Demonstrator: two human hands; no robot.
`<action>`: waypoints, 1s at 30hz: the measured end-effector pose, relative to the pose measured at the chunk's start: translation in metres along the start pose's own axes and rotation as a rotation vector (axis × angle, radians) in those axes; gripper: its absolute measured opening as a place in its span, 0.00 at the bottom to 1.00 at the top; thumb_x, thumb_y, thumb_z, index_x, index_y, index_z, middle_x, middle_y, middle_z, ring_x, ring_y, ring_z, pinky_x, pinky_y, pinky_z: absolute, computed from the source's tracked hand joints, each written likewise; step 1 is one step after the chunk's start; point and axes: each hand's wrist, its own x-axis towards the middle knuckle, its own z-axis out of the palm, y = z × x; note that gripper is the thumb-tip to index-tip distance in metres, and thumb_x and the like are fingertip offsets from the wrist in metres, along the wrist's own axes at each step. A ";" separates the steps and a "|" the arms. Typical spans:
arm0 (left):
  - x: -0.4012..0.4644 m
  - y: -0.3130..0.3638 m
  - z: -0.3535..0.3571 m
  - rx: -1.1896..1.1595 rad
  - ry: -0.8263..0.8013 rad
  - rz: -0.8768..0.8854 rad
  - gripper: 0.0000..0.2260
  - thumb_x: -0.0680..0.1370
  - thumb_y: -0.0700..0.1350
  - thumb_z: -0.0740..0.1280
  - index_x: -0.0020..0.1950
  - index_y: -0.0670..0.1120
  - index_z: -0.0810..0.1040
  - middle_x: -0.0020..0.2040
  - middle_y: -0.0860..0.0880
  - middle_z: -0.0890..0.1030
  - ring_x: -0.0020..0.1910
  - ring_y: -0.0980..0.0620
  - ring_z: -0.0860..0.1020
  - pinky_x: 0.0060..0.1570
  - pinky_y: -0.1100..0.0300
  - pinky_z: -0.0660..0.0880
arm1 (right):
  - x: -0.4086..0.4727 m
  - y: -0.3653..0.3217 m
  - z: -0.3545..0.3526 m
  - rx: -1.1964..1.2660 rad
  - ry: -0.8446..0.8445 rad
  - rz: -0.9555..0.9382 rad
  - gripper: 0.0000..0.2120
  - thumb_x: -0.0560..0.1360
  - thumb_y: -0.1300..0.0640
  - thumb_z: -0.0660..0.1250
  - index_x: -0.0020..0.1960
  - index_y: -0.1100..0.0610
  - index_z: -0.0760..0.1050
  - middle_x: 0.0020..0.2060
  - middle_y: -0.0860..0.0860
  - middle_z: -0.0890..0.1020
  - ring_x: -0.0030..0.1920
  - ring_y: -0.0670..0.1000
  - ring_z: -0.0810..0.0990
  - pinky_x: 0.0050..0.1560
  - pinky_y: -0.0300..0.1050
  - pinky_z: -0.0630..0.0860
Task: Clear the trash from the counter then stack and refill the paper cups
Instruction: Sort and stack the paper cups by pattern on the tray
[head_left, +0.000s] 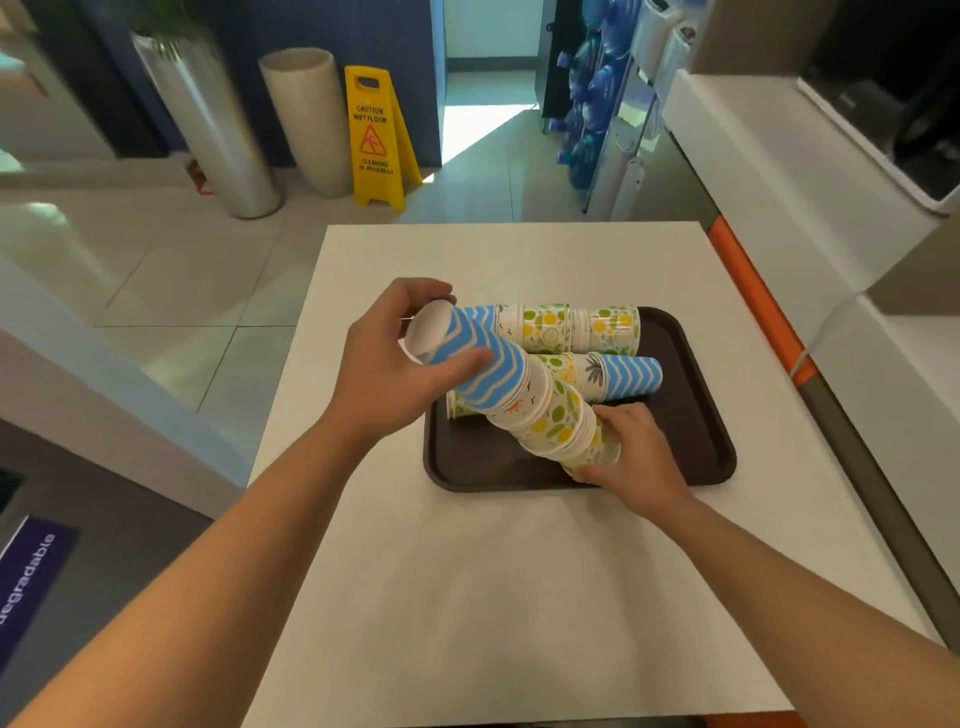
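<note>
Stacking: both hands, left hand (400, 364) and right hand (631, 452), grip a tilted column of patterned paper cups (519, 395) mid-frame over the brown plastic tray (696, 415); next, probably, laying it beside the other stacks.

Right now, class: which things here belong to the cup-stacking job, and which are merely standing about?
Job:
- tilted stack of patterned paper cups, held by left hand and right hand
- two cup stacks lying flat
- dark brown plastic tray

Standing about:
- yellow wet-floor sign
- silver cylinder planter
- blue water bottles
</note>
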 end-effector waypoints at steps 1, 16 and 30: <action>0.001 0.006 0.001 -0.015 0.015 0.022 0.25 0.66 0.48 0.81 0.59 0.48 0.76 0.54 0.55 0.81 0.54 0.57 0.80 0.56 0.54 0.78 | -0.001 -0.003 0.008 0.059 0.021 0.003 0.40 0.57 0.58 0.84 0.67 0.57 0.74 0.54 0.48 0.73 0.56 0.49 0.75 0.60 0.45 0.73; 0.018 0.039 0.037 0.141 -0.043 0.219 0.31 0.66 0.50 0.80 0.64 0.45 0.74 0.59 0.50 0.79 0.57 0.54 0.77 0.59 0.57 0.75 | -0.007 -0.025 0.045 0.450 -0.119 0.109 0.57 0.59 0.59 0.83 0.78 0.51 0.52 0.74 0.52 0.65 0.71 0.52 0.68 0.66 0.42 0.67; 0.001 0.017 0.009 -0.107 -0.128 -0.018 0.39 0.66 0.55 0.77 0.74 0.48 0.67 0.68 0.53 0.74 0.67 0.60 0.73 0.65 0.67 0.70 | 0.019 -0.148 -0.035 0.409 0.015 -0.269 0.38 0.65 0.51 0.80 0.70 0.51 0.66 0.60 0.42 0.77 0.58 0.35 0.76 0.54 0.30 0.73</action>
